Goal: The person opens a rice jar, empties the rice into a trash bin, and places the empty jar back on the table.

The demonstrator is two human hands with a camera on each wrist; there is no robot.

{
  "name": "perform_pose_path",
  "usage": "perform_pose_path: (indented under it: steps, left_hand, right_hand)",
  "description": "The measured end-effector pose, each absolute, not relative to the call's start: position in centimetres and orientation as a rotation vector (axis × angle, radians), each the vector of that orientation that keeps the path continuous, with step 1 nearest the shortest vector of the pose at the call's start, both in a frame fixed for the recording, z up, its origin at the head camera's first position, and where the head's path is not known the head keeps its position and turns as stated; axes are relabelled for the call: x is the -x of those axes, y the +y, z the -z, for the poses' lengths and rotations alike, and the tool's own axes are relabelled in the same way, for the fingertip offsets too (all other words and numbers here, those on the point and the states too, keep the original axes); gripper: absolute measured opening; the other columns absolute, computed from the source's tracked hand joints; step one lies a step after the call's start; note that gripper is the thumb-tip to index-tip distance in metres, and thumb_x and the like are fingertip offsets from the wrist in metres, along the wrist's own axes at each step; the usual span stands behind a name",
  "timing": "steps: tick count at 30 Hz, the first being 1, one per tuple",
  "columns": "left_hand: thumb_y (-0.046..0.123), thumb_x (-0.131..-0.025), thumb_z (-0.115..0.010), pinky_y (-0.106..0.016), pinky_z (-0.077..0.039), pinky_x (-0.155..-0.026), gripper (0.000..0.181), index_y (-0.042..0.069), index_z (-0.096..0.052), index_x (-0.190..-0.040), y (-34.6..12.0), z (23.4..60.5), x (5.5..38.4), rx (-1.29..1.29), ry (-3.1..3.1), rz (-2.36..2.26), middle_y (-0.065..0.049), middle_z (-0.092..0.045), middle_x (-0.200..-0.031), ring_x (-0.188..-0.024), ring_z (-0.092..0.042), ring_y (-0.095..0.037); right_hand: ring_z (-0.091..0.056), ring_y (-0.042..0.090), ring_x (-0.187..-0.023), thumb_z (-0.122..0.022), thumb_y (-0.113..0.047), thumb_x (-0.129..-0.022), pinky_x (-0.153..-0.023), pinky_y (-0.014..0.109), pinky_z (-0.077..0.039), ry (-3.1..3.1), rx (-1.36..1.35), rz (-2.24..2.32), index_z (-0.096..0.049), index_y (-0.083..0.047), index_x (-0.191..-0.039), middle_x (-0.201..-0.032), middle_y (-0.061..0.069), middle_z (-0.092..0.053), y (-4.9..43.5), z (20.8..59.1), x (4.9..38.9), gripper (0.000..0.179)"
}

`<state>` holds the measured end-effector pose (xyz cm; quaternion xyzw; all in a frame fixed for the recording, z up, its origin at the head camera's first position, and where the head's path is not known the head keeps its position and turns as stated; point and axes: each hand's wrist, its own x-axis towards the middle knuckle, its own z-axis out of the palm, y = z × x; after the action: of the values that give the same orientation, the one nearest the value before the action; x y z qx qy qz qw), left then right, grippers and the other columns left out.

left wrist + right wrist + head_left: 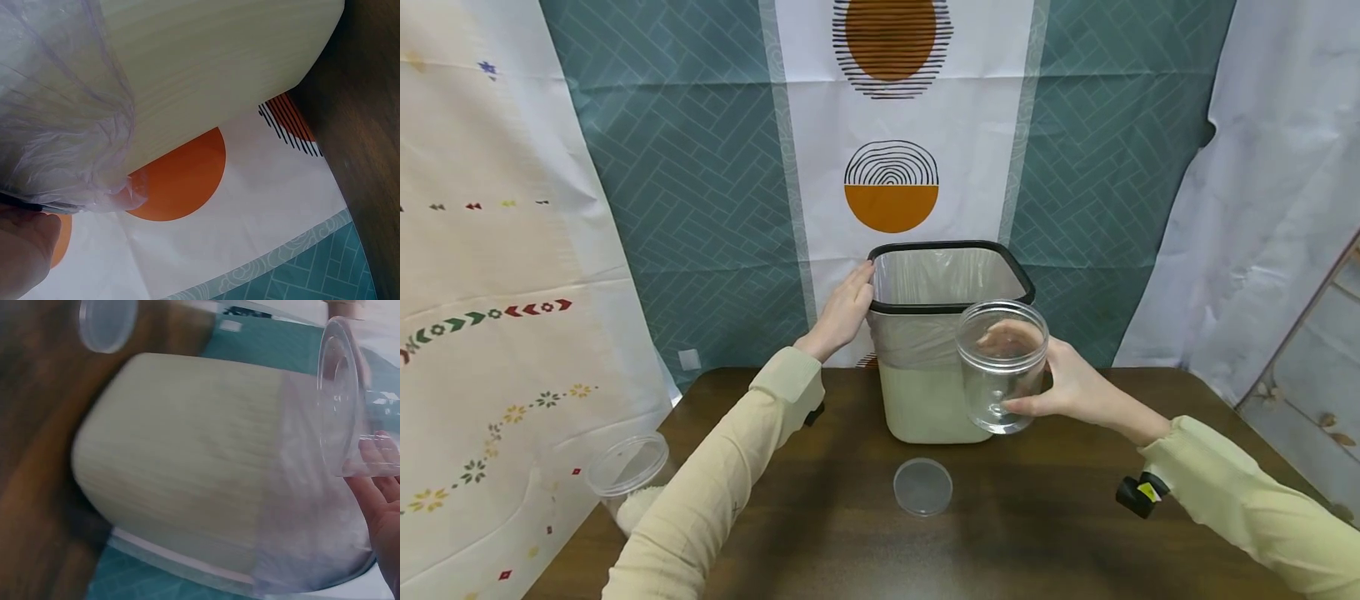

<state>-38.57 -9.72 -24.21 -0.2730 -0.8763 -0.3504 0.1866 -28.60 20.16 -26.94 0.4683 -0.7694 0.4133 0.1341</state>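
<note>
A pale green trash can (917, 392) with a black rim and a clear plastic liner (917, 279) stands on the table. My left hand (846, 308) rests at the left side of the rim with its fingers extended; in the left wrist view, fingertips (44, 237) meet the dark rim beside the bunched liner. My right hand (1052, 379) grips a clear plastic jar (1000, 383), upright and without a lid, in front of the can's right side. Through the jar, which looks bare inside, the fingers behind it show. A round translucent lid (922, 487) lies flat before the can.
Another clear jar (628, 467) with a lid and something white inside stands at the table's left edge, partly behind my left sleeve. The dark wooden table (1022, 542) ends at hanging patterned cloths (700, 208) behind and on both sides.
</note>
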Motion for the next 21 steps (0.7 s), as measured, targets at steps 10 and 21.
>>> perform_pose_path:
  steps: [10,21]
  left_hand:
    - [0.018,-0.091,-0.022,-0.027,-0.012,-0.103,0.052,-0.007,-0.029,-0.137,-9.7,24.3,38.6,0.768,-2.469,0.983,-0.016,-0.024,-0.143,-0.131,-0.018,-0.021]
    - [0.018,-0.092,-0.022,-0.027,-0.012,-0.103,0.051,-0.007,-0.029,-0.137,-9.7,24.2,38.5,0.765,-2.474,0.985,-0.014,-0.024,-0.144,-0.131,-0.017,-0.02]
  right_hand:
    - [-0.048,0.025,-0.107,-0.079,-0.008,-0.065,-0.084,0.049,-0.037,-2.377,-1.248,-1.226,-0.041,-0.006,-0.124,-0.118,0.008,-0.052,20.0,29.4,28.1,0.07]
    - [-0.048,0.023,-0.109,-0.08,-0.017,-0.066,-0.087,0.051,-0.035,-2.494,-1.166,-1.337,-0.041,-0.007,-0.12,-0.118,0.007,-0.051,20.1,33.3,28.8,0.068]
